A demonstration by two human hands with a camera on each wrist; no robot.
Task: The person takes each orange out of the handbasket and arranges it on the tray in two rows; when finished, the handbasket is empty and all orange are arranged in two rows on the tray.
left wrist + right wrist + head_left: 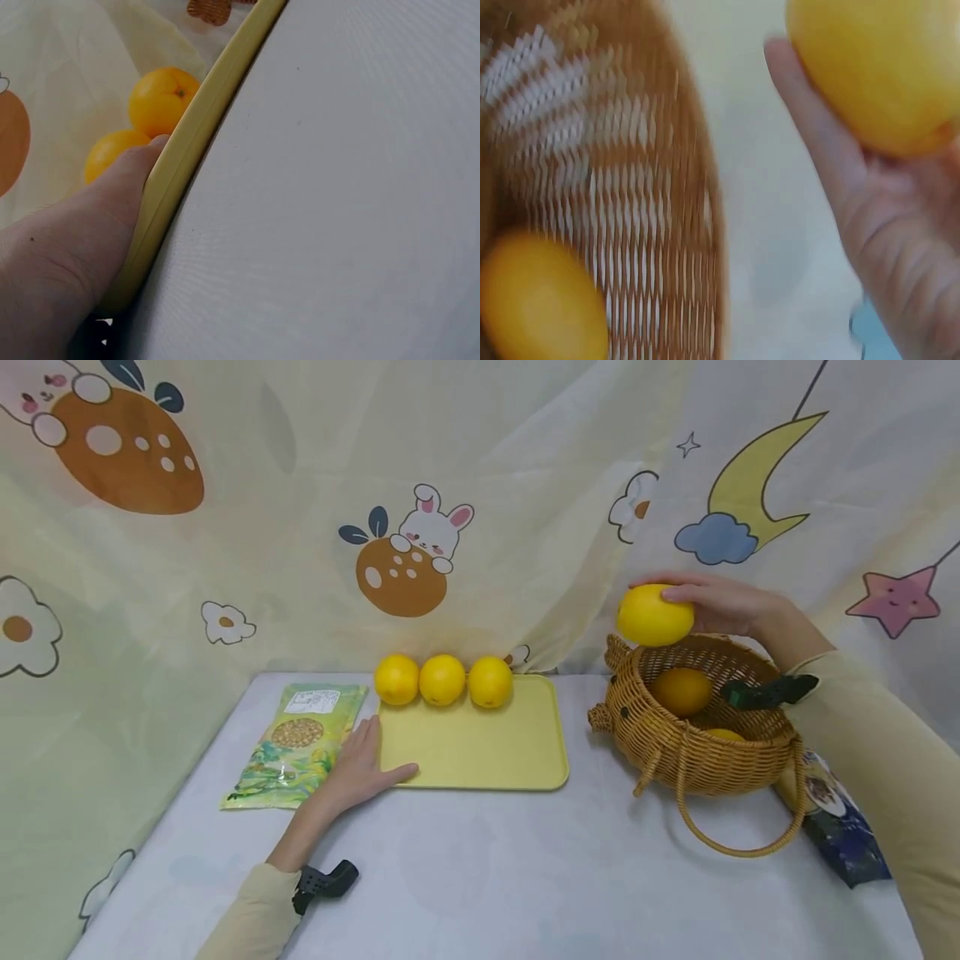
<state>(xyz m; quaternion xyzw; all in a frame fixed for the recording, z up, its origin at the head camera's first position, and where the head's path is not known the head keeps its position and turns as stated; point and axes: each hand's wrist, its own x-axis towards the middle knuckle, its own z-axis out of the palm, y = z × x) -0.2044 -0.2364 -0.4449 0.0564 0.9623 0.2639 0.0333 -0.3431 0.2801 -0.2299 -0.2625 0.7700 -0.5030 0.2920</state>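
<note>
My right hand [723,602] grips a yellow, oval lemon [655,615] above the far rim of a wicker basket [708,768] shaped like an animal. The right wrist view shows the lemon [877,71] against the palm, one finger stretched along it. Another fruit [681,691] lies inside the basket, and part of a yellow one shows near its front rim. My left hand [360,772] rests at the near left corner of a yellow tray [480,747], fingers straight along the left side and thumb by the front edge. Three round yellow fruits [442,680] line the tray's far edge.
A green bag of grains or beans [298,747] lies left of the tray, beside my left fingers. A dark blue packet [840,827] is partly hidden behind the basket. The basket's looped handle [738,850] hangs over its front. A printed cloth backdrop [525,552] rises behind the table.
</note>
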